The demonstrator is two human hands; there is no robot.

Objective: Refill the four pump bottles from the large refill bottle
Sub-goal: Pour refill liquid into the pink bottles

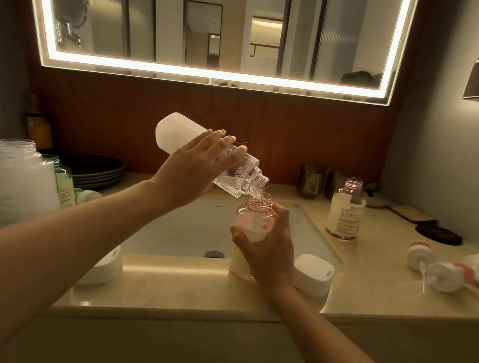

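Nearest, the right grip (269, 246), just below mid-frame, holds the pink pump bottle (249, 222) upright by the sink (182, 234). Its open top sits right under the mouth of the big refill bottle (174, 133), which the left grip (194, 169) clasps, tipped down toward the right

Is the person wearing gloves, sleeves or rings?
No. The left hand and right hand are bare: no gloves, and no rings or watch show. The left forearm and right forearm are bare too; no sleeve comes into view.
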